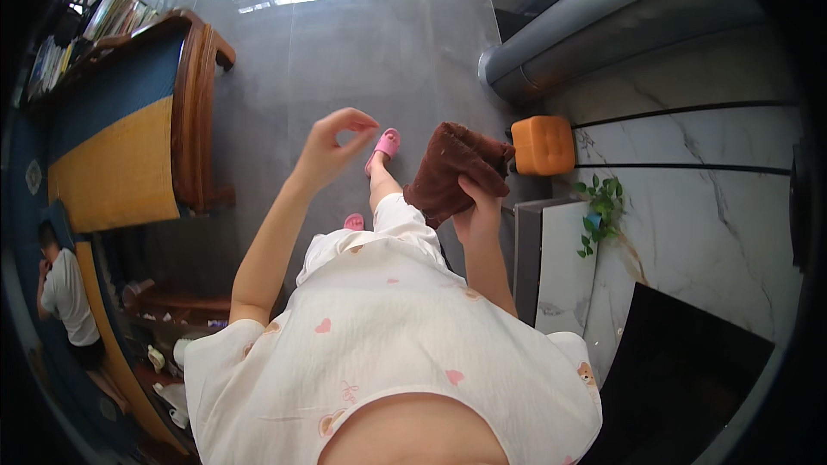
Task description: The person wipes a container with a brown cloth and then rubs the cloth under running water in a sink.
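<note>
My right hand (481, 210) grips a folded dark brown towel-like cloth (446, 171), thumb on top of it and the other fingers hidden underneath. The cloth is held up in front of me, above the floor. My left hand (336, 142) is raised in the air and holds nothing. Its thumb and fingers curve toward each other around a gap, with the tips close together. Below it, a pink slipper (388, 143) is on my forward foot, and a second pink slipper (354, 222) shows behind.
Grey tile floor (349, 58) stretches ahead. At left are a wooden bench (200, 116) with mats, books (119, 13) and a seated person (71, 300). At right stand an orange stool (544, 145), a marble-topped cabinet (565, 271), a green plant (601, 206) and a black screen (678, 368).
</note>
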The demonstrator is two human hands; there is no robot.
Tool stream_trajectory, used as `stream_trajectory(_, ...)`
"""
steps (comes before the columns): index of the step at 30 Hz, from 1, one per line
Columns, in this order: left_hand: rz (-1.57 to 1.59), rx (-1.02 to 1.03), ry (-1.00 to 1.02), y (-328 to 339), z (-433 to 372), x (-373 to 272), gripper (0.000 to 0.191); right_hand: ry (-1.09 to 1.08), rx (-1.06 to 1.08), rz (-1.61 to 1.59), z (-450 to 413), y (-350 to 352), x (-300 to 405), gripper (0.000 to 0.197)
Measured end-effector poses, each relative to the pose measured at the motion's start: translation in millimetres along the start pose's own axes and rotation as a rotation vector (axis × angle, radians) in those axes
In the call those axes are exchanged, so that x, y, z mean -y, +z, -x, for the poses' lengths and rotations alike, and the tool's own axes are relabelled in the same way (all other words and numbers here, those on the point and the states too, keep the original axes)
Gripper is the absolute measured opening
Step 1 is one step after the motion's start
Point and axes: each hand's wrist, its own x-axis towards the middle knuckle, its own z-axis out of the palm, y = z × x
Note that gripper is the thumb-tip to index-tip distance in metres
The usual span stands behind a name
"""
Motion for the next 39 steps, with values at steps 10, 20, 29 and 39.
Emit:
stream_trajectory(10,-0.006,0.33,0.046,22,-129,-5,0.01,-0.137,-0.131,0.059,-167,6,54,0.052)
stream_trajectory(20,0.372,0.374,-0.009,32,-264,-6,0.048,-0.385,-0.138,0.736,-294,10,67,0.026)
stream_trajectory(29,0.172,0.338,-0.121,18,-412,-18,0.05,-0.426,-0.032,0.583,-432,28,99,0.045)
stream_trajectory(39,0.336,0.387,-0.248,4,-549,26,0.029,-0.164,-0.394,-0.075,-553,22,129,0.036)
